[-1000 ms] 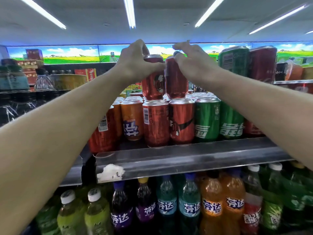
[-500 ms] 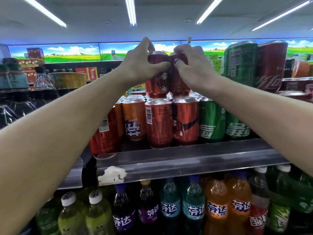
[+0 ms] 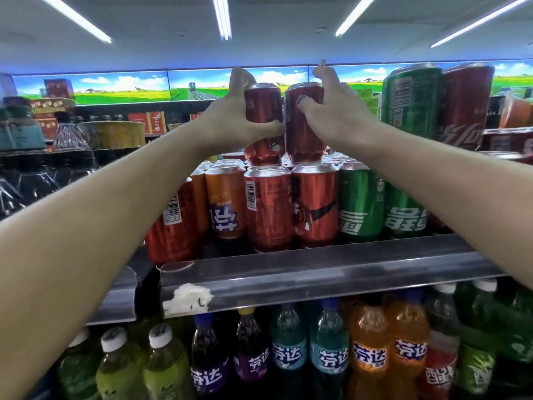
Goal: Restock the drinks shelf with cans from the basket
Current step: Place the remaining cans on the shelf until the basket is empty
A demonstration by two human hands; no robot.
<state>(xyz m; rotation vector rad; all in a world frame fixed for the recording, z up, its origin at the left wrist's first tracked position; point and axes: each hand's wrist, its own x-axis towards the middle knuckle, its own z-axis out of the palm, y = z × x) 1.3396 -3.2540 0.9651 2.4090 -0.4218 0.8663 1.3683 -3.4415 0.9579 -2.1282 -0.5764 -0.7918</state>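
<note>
Since a second ago both held cans have come lower and now sit on the tops of the front-row cans, and the camera has drawn a little closer to the shelf. The left hand (image 3: 230,122) grips the left red can (image 3: 264,122), fingers curled round its far side and thumb across its front. The right hand (image 3: 331,116) grips the right red can (image 3: 302,125), thumb pressed on its near face and fingers wrapped over the far side. The two cans stand upright, touching side by side, as a second tier.

Under them, two lower red cans (image 3: 271,209) stand at the front of the drinks shelf (image 3: 317,272), whose metal lip runs across the middle of the view. Just left of these is an orange can (image 3: 226,203), and further left another red can (image 3: 173,223) leans at the shelf's end. To the right stand two green cans (image 3: 360,203). More can tops show behind, toward the far side of the shelf. At upper right a tall green can (image 3: 412,99) and a tall red can (image 3: 464,102) stand close together.

Below the shelf, a row of bottles (image 3: 288,356) in yellow-green, purple, teal, orange and green fills the near bottom. A scrap of white torn label (image 3: 187,297) sticks to the shelf lip at the left.
</note>
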